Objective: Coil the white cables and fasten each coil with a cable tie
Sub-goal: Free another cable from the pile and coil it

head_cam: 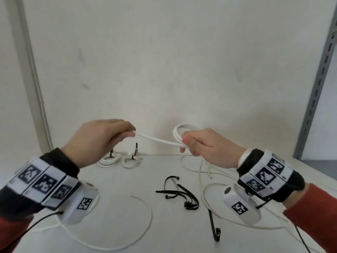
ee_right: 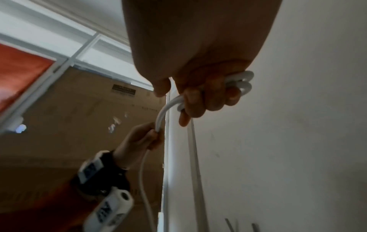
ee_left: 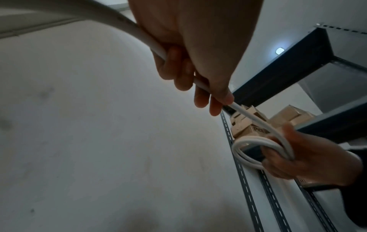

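Both hands are raised above the white table. My right hand grips a small coil of white cable, several loops wide, also seen in the left wrist view as the coil and in the right wrist view as the coil. A straight run of the same cable stretches left to my left hand, which pinches it between thumb and fingers. The cable's slack trails down and curves over the table below my left wrist. Two tied coils lie at the table's back.
A bunch of black cable ties lies mid-table, and a single tie lies nearer the front. More loose white cable sprawls at the right under my right wrist. A grey metal shelf post stands at the right.
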`<act>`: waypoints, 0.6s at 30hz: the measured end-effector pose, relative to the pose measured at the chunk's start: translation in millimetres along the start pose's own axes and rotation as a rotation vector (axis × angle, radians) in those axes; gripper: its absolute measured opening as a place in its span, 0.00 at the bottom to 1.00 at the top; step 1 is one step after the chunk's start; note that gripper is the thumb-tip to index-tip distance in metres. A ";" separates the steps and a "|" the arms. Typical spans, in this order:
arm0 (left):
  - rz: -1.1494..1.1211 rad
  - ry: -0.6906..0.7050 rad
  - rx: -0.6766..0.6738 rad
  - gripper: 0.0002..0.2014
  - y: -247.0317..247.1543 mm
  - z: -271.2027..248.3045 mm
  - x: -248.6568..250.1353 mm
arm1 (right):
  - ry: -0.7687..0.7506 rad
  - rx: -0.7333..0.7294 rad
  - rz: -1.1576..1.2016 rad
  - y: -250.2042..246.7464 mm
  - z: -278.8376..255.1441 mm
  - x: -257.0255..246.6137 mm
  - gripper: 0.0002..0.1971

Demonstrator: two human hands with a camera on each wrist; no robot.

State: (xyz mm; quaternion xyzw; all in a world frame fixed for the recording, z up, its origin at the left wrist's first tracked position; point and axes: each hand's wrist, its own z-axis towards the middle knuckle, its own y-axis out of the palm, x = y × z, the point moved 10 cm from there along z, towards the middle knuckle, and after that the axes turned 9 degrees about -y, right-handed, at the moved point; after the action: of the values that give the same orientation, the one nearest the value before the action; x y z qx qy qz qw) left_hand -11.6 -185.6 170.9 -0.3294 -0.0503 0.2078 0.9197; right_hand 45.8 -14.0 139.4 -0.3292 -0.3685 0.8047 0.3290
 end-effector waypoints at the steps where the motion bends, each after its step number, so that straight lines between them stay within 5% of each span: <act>1: -0.021 -0.031 -0.003 0.21 0.5 4.3 -4.8 | 0.005 0.013 0.093 1.6 1.0 -3.5 0.24; 8: -0.229 -0.127 -0.060 0.18 25.3 17.7 -8.3 | 0.134 0.305 1.137 -11.2 6.2 -5.7 0.25; 13: -0.246 -0.166 -0.005 0.20 42.8 3.7 -21.7 | -0.171 0.324 1.770 -37.9 5.3 -13.3 0.22; 18: -0.214 -0.242 0.035 0.22 56.2 -11.5 -33.7 | -0.284 0.764 1.717 -80.9 -14.2 6.3 0.16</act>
State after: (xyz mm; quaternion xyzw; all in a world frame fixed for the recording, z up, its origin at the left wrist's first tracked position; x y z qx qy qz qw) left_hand -59.2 -167.1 128.2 -0.2788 -0.1917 0.1477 0.9294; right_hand 76.4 37.7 195.7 -0.2570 0.2510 0.8701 -0.3375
